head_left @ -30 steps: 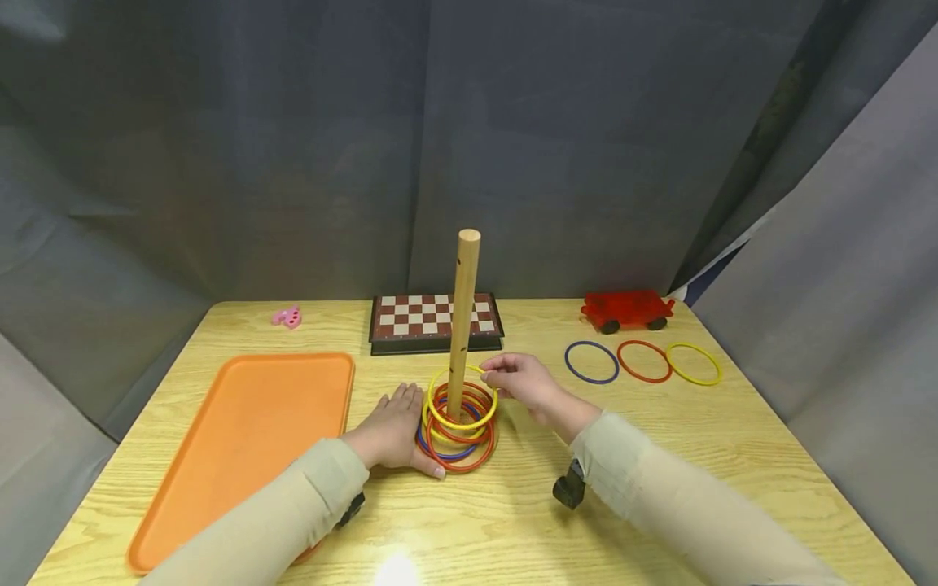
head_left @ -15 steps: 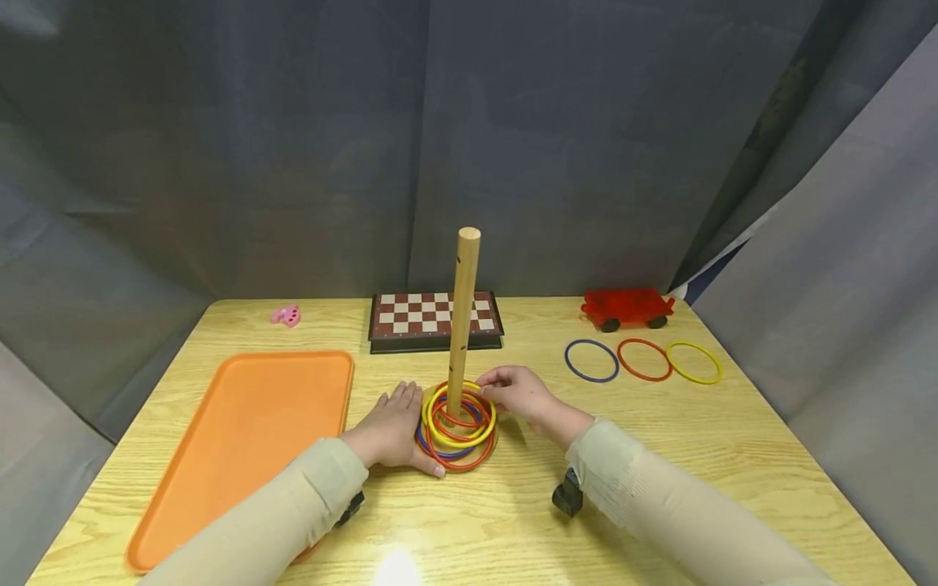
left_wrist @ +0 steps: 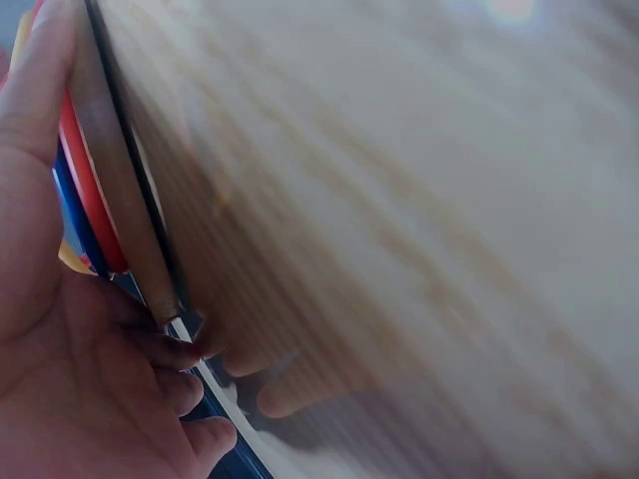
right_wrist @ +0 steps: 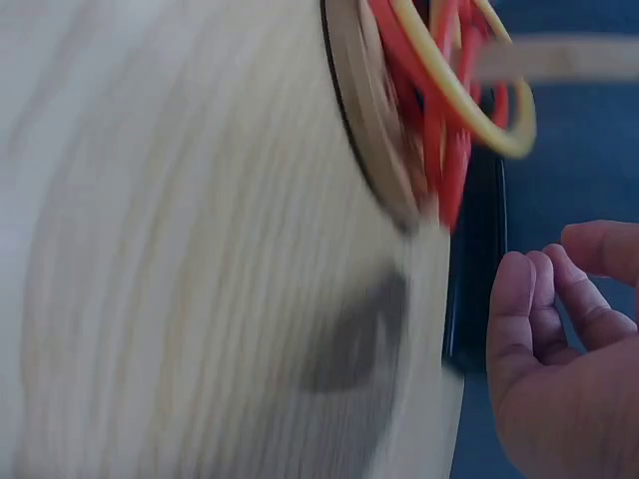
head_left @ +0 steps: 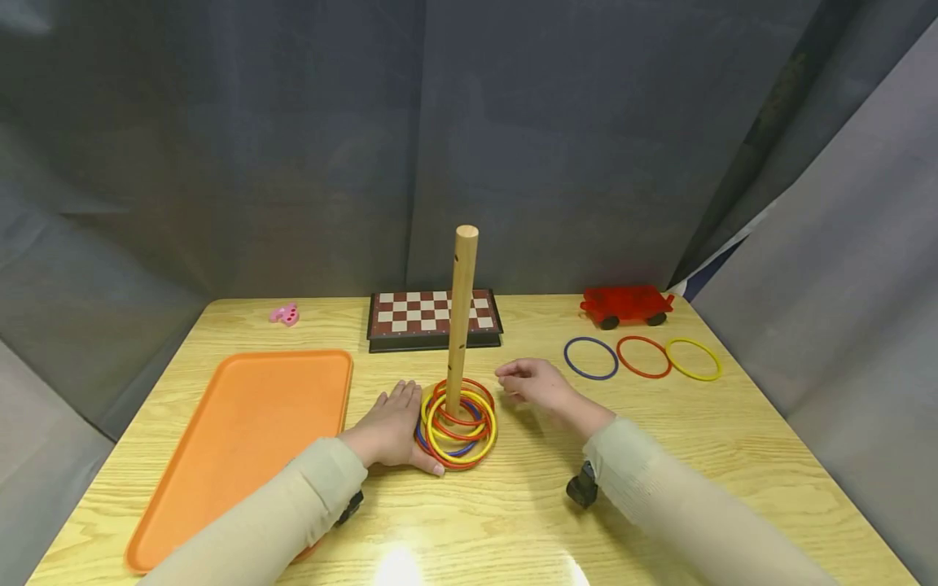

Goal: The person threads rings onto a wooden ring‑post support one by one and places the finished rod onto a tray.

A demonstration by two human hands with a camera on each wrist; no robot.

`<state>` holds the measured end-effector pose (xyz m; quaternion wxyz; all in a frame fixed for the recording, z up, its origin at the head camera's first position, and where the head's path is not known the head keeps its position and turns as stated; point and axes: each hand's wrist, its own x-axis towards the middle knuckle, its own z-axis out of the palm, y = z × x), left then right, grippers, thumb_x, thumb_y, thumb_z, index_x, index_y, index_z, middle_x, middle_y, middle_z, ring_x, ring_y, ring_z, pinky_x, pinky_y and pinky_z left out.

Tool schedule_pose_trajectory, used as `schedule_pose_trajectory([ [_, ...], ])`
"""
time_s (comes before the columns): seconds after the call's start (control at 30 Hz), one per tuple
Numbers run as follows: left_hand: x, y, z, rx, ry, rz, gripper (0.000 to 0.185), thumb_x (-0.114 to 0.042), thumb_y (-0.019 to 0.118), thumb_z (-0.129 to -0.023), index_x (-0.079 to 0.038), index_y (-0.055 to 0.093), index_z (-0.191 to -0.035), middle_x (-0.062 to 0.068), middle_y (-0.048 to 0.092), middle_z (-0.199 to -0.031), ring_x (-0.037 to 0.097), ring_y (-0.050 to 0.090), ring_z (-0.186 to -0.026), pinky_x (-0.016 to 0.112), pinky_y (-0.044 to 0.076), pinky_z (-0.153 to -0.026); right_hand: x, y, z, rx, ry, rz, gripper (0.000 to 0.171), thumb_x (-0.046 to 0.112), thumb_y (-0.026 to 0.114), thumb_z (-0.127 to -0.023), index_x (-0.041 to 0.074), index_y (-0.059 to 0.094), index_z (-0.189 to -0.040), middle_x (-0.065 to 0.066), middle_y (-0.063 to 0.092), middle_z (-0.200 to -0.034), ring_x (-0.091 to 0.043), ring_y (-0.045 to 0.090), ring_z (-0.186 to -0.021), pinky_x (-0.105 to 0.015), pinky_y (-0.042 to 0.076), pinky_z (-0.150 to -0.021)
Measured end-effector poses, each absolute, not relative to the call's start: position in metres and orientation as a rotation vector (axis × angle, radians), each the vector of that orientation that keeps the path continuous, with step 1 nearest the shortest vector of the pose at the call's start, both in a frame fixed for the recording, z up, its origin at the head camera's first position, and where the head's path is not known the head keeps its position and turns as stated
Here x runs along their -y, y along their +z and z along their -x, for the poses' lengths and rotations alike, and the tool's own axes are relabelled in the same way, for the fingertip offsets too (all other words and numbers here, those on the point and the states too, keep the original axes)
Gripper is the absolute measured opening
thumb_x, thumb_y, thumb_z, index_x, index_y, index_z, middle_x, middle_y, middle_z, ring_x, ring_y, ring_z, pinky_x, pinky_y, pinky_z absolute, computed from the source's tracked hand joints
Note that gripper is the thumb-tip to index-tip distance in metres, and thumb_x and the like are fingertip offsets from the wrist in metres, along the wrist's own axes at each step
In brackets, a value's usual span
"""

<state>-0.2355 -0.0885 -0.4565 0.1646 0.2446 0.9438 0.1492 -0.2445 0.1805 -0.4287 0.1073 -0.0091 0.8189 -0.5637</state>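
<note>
The left hand point(head_left: 393, 429) lies flat with straight fingers against the left edge of the round wooden base point(left_wrist: 120, 200) of the peg point(head_left: 462, 317). The right hand point(head_left: 538, 385) hovers just right of the peg, fingers loosely curled, holding nothing. The ring stack point(head_left: 458, 423), with a yellow ring point(head_left: 479, 439) on top, lies around the peg's foot.

The left hand point(left_wrist: 70, 389) rests against the wooden base point(left_wrist: 115, 190), red ring point(left_wrist: 85, 190) stacked on it.

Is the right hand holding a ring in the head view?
No, the right hand is empty, beside the stacked rings on the peg.
</note>
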Motion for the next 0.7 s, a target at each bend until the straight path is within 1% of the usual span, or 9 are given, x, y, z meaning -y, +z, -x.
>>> schedule_pose_trajectory([
  [0.13,0.088,-0.459,0.236,-2.689,0.418,-0.705,0.139,-0.070,0.085,-0.070,0.009,0.016,-0.161,0.028,0.014,-0.168,0.040,0.008,-0.156,0.056,0.012,-0.124,-0.211,-0.430,0.251,-2.455,-1.684,-0.042,0.034,0.005,0.054,-0.104,-0.015,0.059,-0.131,-0.029,0.061,-0.128,-0.037,0.061,-0.109,-0.047,0.054,-0.096],
  [0.2,0.088,-0.459,0.237,-2.687,0.426,-0.706,0.139,-0.070,0.085,-0.070,0.009,0.015,-0.161,0.027,0.014,-0.168,0.040,0.007,-0.156,0.055,0.012,-0.124,-0.229,-0.430,0.253,-2.482,-1.682,-0.069,0.035,0.008,0.053,-0.106,-0.013,0.057,-0.134,-0.028,0.060,-0.131,-0.038,0.060,-0.113,-0.048,0.053,-0.098],
  [0.27,0.088,-0.459,0.237,-2.685,0.429,-0.700,0.139,-0.070,0.085,-0.070,0.009,0.015,-0.161,0.027,0.013,-0.168,0.039,0.007,-0.156,0.055,0.012,-0.124,-0.246,-0.427,0.255,-2.489,-1.700,-0.090,0.037,0.009,0.051,-0.108,-0.013,0.055,-0.137,-0.031,0.056,-0.134,-0.042,0.057,-0.117,-0.050,0.050,-0.103],
  [0.37,0.088,-0.459,0.237,-2.684,0.431,-0.693,0.139,-0.069,0.085,-0.070,0.008,0.015,-0.162,0.027,0.013,-0.168,0.039,0.007,-0.157,0.054,0.012,-0.125,-0.271,-0.422,0.256,-2.524,-1.724,-0.125,0.040,0.012,0.050,-0.109,-0.014,0.052,-0.140,-0.030,0.055,-0.136,-0.041,0.056,-0.121,-0.046,0.050,-0.104],
  [0.43,0.088,-0.458,0.236,-2.686,0.429,-0.692,0.139,-0.069,0.085,-0.070,0.008,0.015,-0.162,0.027,0.013,-0.168,0.039,0.007,-0.157,0.054,0.012,-0.125,-0.288,-0.418,0.257,-2.550,-1.742,-0.173,0.043,0.014,0.052,-0.109,-0.015,0.050,-0.141,-0.027,0.057,-0.134,-0.034,0.059,-0.117,-0.041,0.052,-0.102],
  [0.53,0.089,-0.458,0.236,-2.685,0.431,-0.696,0.139,-0.069,0.086,-0.070,0.009,0.015,-0.161,0.027,0.013,-0.168,0.039,0.007,-0.156,0.055,0.012,-0.125,-0.315,-0.416,0.259,-2.585,-1.774,-0.247,0.048,0.018,0.054,-0.109,-0.014,0.048,-0.143,-0.014,0.063,-0.121,-0.018,0.062,-0.105,-0.031,0.055,-0.096],
  [0.63,0.089,-0.458,0.236,-2.686,0.434,-0.702,0.139,-0.068,0.086,-0.070,0.010,0.015,-0.161,0.028,0.014,-0.167,0.040,0.007,-0.156,0.056,0.012,-0.124,-0.342,-0.416,0.259,-2.589,-1.832,-0.297,0.049,0.022,0.054,-0.109,-0.012,0.048,-0.144,0.003,0.060,-0.111,-0.005,0.060,-0.097,-0.025,0.055,-0.092],
  [0.7,0.089,-0.458,0.236,-2.686,0.429,-0.703,0.139,-0.069,0.086,-0.070,0.010,0.016,-0.161,0.029,0.014,-0.167,0.041,0.008,-0.156,0.056,0.012,-0.124,-0.359,-0.417,0.258,-2.580,-1.891,-0.320,0.046,0.022,0.054,-0.109,-0.009,0.049,-0.142,0.008,0.058,-0.109,-0.001,0.059,-0.095,-0.023,0.055,-0.090],
])
